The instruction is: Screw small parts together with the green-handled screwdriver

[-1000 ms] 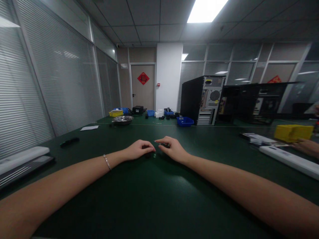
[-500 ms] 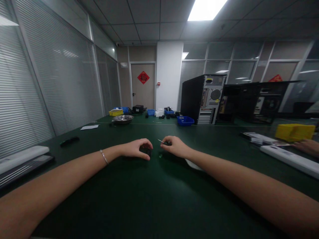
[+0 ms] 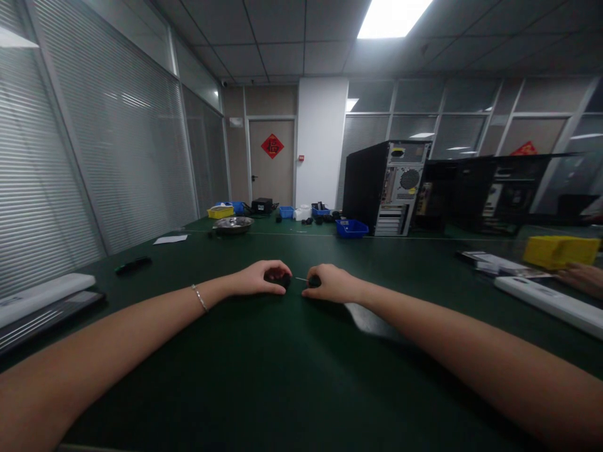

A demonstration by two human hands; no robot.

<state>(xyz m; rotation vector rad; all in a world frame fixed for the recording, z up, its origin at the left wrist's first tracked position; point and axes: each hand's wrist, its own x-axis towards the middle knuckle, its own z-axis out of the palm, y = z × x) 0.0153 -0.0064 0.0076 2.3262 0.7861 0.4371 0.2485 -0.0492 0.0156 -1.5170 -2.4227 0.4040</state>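
two hands out on the green table (image 3: pixel 292 376), both low near its middle. left hand (image 3: pixel 261 279) curled around a small black part (image 3: pixel 282 280); only a dark sliver shows past my fingertips, so shape is unclear. right hand (image 3: pixel 330 284) pinched closed on a small screwdriver (image 3: pixel 311 280): black handle mostly buried under my fingers, thin metal shaft runs level to the left and its tip meets the black part. can't tell whether the tip sits in a screw or just touches; too small and dark. thin bracelet (image 3: pixel 200 297) on my left wrist.

pale patch (image 3: pixel 367 317) on the table just behind my right forearm, partly covered by the arm; can't make out what it is.

far side: black pc tower (image 3: pixel 384 188) standing with its rear panel toward me, another dark open case (image 3: pixel 475 191) to its right, blue bin (image 3: pixel 351 228) in front, metal bowl (image 3: pixel 232 225) and more small bins further left, contents unreadable. white sheet (image 3: pixel 170 239) and a dark object (image 3: pixel 132 265) on the left, the latter too dim to identify.

cut off at edges: white bar (image 3: pixel 44 294) over a dark flat device at left; long white bar (image 3: pixel 546 300) at right, yellow box (image 3: pixel 560 250) behind it, and another person's hand (image 3: pixel 584 276) at the frame edge, mostly out of view.
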